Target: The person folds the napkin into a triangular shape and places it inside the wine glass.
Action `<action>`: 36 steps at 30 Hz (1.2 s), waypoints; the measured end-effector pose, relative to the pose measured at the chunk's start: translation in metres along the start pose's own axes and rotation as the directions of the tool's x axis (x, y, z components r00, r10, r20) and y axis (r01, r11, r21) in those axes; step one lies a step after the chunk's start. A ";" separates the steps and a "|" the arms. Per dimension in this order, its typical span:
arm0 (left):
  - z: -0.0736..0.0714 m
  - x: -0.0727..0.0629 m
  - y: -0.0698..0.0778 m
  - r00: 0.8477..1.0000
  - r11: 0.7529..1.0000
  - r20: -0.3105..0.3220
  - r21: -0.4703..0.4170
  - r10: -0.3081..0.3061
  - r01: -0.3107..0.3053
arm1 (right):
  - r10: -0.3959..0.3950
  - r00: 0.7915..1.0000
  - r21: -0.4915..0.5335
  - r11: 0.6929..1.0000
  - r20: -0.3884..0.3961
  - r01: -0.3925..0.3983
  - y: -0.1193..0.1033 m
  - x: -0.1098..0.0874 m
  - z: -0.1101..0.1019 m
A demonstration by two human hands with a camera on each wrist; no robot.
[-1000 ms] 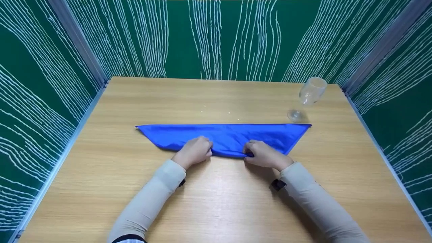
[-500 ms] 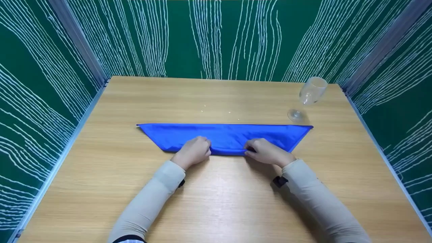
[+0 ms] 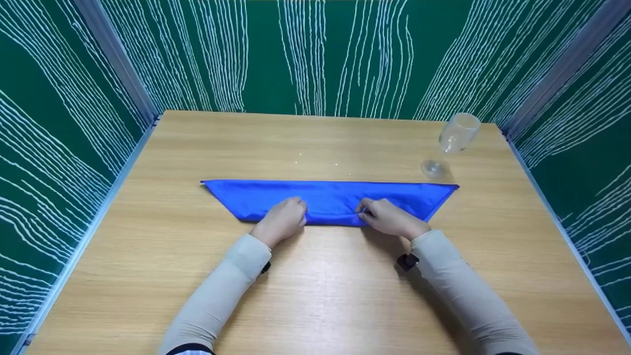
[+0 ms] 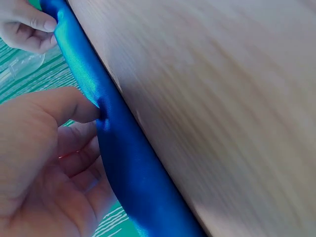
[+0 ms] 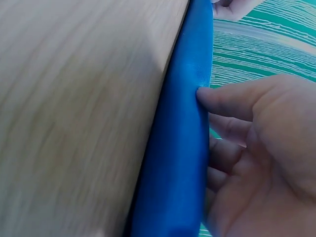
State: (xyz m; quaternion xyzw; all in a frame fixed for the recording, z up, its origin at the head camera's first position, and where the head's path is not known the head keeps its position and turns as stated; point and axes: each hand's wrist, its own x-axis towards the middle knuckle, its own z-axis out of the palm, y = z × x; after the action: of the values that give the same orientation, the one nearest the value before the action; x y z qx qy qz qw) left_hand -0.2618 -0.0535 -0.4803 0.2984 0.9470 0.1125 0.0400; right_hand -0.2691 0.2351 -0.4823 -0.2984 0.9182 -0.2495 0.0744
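Blue cloth (image 3: 330, 199) lay mid-table, long side to side, with pointed far corners and a shorter near edge. A narrow fold ran along that near edge between the hands.

Left hand (image 3: 282, 219) pinched the near edge left of centre, thumb on the fold; left wrist view showed the fabric dimpled at the thumb tip. Right hand (image 3: 390, 217) pinched the same edge right of centre, thumb pressed to the fold, other fingers curled behind it. Hands well apart, cloth spanning the gap.

Glass (image 3: 459, 133) stood upright on the table (image 3: 320, 276), just beyond the cloth's far right corner. White specks (image 3: 336, 164) sat past the far edge. Light sleeves (image 3: 222, 291) covered both forearms. Green walls (image 3: 266, 54) with white lines rose behind and at both sides.
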 end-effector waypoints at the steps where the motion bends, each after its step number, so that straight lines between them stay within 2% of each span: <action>1: 0.000 0.000 0.000 1.000 1.000 0.002 0.006 -0.002 0.002 | 0.006 1.000 0.006 1.000 -0.002 -0.006 0.001 0.001 0.000; 5: 0.001 0.003 -0.002 1.000 1.000 0.011 0.013 -0.011 0.011 | 0.028 1.000 0.014 1.000 -0.011 -0.028 0.002 0.003 0.000; 9: 0.001 0.005 -0.002 0.999 0.999 0.033 -0.017 -0.035 0.036 | 0.045 0.999 0.008 0.999 -0.027 -0.044 0.002 0.003 0.001; 16: 0.000 0.007 -0.003 0.996 0.995 0.049 -0.065 -0.073 0.076 | 0.005 0.996 -0.054 0.998 -0.094 -0.010 0.005 0.005 0.007; 23: -0.001 0.008 -0.003 0.993 0.990 0.061 -0.089 -0.104 0.109 | 0.003 0.994 -0.076 0.997 -0.111 -0.011 0.006 0.007 0.009; 28: 0.000 0.008 -0.004 0.994 0.991 0.055 -0.090 -0.097 0.101 | -0.012 0.994 -0.077 0.997 -0.105 0.004 0.005 0.007 0.005; 36: -0.001 0.007 -0.007 0.998 0.990 0.033 -0.127 -0.050 0.054 | -0.002 0.998 -0.077 0.997 -0.068 -0.003 0.006 0.006 0.000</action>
State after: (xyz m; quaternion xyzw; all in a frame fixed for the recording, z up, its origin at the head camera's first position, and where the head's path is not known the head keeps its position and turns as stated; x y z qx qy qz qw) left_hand -0.2710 -0.0552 -0.4809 0.2723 0.9445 0.1672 0.0761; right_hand -0.2769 0.2355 -0.4855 -0.2923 0.9292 -0.2238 0.0317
